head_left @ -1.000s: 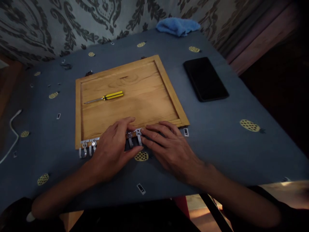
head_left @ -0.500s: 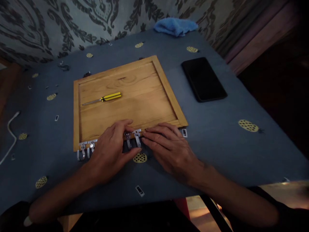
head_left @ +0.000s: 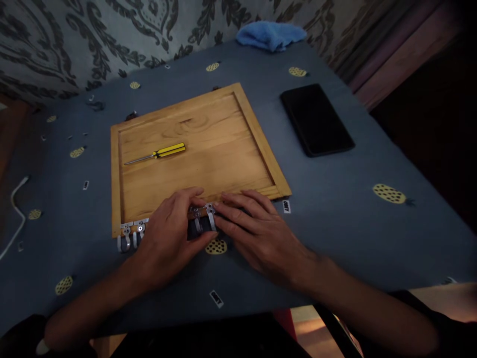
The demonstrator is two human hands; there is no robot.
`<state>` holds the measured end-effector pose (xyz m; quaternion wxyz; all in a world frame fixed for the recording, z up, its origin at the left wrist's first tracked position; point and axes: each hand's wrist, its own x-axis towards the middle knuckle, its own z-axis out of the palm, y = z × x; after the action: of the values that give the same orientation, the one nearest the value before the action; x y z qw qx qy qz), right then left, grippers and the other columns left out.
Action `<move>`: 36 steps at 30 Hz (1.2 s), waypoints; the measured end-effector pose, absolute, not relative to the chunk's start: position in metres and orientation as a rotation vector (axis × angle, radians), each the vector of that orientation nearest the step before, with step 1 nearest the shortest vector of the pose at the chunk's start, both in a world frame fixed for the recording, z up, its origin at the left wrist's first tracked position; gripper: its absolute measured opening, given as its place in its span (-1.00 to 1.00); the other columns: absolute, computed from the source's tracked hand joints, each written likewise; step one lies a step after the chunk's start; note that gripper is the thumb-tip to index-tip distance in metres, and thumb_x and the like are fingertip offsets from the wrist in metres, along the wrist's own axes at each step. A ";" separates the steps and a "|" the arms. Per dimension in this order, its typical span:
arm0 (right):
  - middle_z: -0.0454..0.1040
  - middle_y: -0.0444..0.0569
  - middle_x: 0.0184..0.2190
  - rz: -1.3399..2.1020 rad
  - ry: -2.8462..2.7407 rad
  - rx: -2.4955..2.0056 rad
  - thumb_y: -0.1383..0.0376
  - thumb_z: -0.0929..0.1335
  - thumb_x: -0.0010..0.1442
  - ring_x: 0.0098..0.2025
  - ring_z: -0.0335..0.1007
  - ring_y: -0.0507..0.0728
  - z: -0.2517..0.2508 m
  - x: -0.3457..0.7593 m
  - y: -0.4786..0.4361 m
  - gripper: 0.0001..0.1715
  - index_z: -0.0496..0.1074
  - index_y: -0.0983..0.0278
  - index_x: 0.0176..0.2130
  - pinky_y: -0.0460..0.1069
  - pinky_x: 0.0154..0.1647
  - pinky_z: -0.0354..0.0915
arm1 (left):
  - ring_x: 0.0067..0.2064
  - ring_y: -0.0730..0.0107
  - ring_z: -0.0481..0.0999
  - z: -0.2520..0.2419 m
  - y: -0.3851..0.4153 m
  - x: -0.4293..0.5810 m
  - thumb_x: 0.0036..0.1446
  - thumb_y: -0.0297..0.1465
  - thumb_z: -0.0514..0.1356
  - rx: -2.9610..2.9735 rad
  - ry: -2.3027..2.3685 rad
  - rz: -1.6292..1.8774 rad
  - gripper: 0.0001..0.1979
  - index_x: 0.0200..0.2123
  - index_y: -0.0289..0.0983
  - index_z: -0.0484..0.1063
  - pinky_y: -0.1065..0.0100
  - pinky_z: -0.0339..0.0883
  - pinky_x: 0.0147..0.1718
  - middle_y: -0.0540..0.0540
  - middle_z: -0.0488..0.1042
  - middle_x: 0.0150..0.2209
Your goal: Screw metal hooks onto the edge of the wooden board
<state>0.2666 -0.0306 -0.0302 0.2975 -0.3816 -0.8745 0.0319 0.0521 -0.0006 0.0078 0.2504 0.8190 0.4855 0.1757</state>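
A framed wooden panel (head_left: 194, 114) lies on the table with silver metal hooks along its near edge. Two of these hooks (head_left: 126, 229) show at the left corner; a further pair, including one metal hook (head_left: 210, 211), sits between my hands. My left hand (head_left: 167, 233) curls over the near edge, thumb below and index finger above, around the hooks there; its other fingers are hidden. The fingertips of my right hand (head_left: 261, 228) press together against the right side of the metal hook, its thumb out of sight. A yellow-handled screwdriver (head_left: 169, 150) rests on the panel.
A black tablet or large phone (head_left: 316, 119) lies right of the panel. At the back sits a blue cloth (head_left: 271, 36) near the patterned wall. A white cable (head_left: 15, 209) runs along the left. Small dark hardware (head_left: 96, 105) lies at the back left.
The view has shifted slightly. My right fingertips have moved a little left, closer over the metal hook. My left hand keeps its place on the near edge; the screwdriver stays put on the panel.
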 end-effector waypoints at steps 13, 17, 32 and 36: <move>0.58 0.00 0.12 0.093 -2.373 -1.064 0.41 0.29 0.37 0.18 0.36 0.22 -0.029 0.266 -0.034 -0.69 0.52 0.23 0.04 0.24 0.26 0.21 | 0.04 0.11 0.58 0.016 0.001 0.047 0.12 -0.34 0.38 2.279 1.258 0.455 -0.31 0.24 -0.14 0.15 0.03 0.48 0.04 -0.13 0.55 0.00; 0.59 -0.01 0.10 0.088 -2.368 -1.062 0.41 0.32 0.35 0.15 0.38 0.22 -0.031 0.266 -0.033 -0.71 0.53 0.24 0.01 0.24 0.26 0.19 | 0.01 0.15 0.60 0.026 0.002 0.036 0.14 -0.28 0.37 2.272 1.313 0.519 -0.34 0.24 -0.11 0.18 0.10 0.51 -0.01 -0.11 0.54 -0.01; 0.62 -0.04 0.06 0.082 -2.388 -1.094 0.16 0.37 0.36 0.13 0.42 0.21 -0.022 0.263 -0.032 -0.75 0.55 0.22 -0.07 0.24 0.26 0.18 | -0.06 0.17 0.61 0.016 -0.005 -0.034 0.17 -0.15 0.33 1.794 1.627 1.066 -0.61 0.01 -0.13 0.41 0.00 0.44 0.11 -0.05 0.59 -0.16; 0.66 -0.14 -0.02 -0.034 -2.314 -1.079 0.22 0.36 0.38 0.07 0.46 0.15 -0.028 0.260 -0.029 -0.84 0.56 0.19 -0.13 0.19 0.24 0.20 | -0.05 0.12 0.60 0.013 0.002 -0.044 0.18 -0.17 0.32 1.623 1.708 1.208 -0.72 -0.06 -0.07 0.45 -0.05 0.44 0.11 -0.01 0.60 -0.19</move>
<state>0.2603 -0.0294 -0.0284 0.2898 -0.4042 -0.8674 -0.0128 -0.0444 0.0021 0.0128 0.2444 0.5942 0.6255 0.4425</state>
